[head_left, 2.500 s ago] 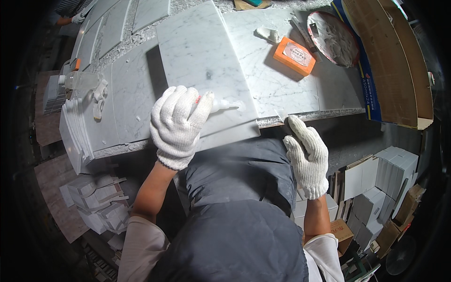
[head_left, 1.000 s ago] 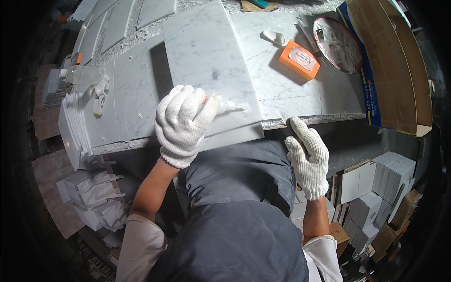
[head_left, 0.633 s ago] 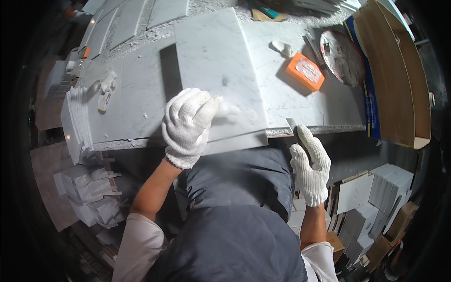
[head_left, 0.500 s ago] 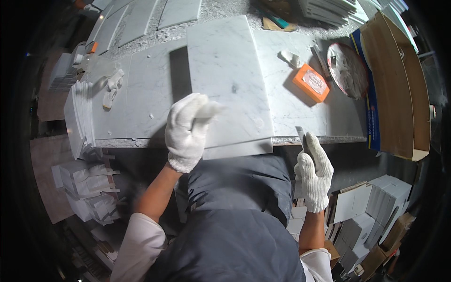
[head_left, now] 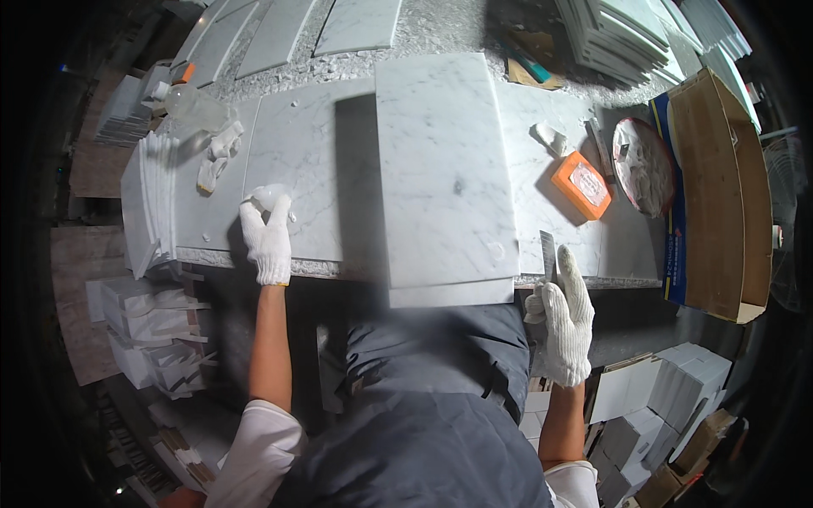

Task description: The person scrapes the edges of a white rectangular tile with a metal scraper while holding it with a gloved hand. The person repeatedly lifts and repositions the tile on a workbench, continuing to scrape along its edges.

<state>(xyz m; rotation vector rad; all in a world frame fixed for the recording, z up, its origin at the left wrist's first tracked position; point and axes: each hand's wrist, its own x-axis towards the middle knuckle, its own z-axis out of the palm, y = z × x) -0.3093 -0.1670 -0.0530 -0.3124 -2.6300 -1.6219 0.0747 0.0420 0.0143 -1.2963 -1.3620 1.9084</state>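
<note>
My left hand [head_left: 268, 235], in a white knit glove, is closed on a small translucent white piece [head_left: 271, 196] above the left side of the worktop. What kind of piece it is, I cannot make out. In front of me a grey-veined white marble slab [head_left: 447, 169] lies raised over the worktop, its near end past the edge; a dark shadow falls along its left side. Just right of the slab's near corner, my gloved right hand [head_left: 564, 326] grips a thin metal scraper blade [head_left: 549, 251] that points up and away. The fingers partly hide its lower end.
Right of the slab are an orange block-shaped box [head_left: 583, 186], a round dish [head_left: 644, 169] smeared with white paste and a long cardboard box [head_left: 720, 199]. Crumpled white cloth [head_left: 220, 157] and upright tiles [head_left: 151, 203] are at left. More slabs [head_left: 360, 25] lie at the back.
My left hand has moved from over the slab leftward to the worktop, with the white piece in it. My right hand stays nearly in place with the blade. The whole view has shifted slightly.
</note>
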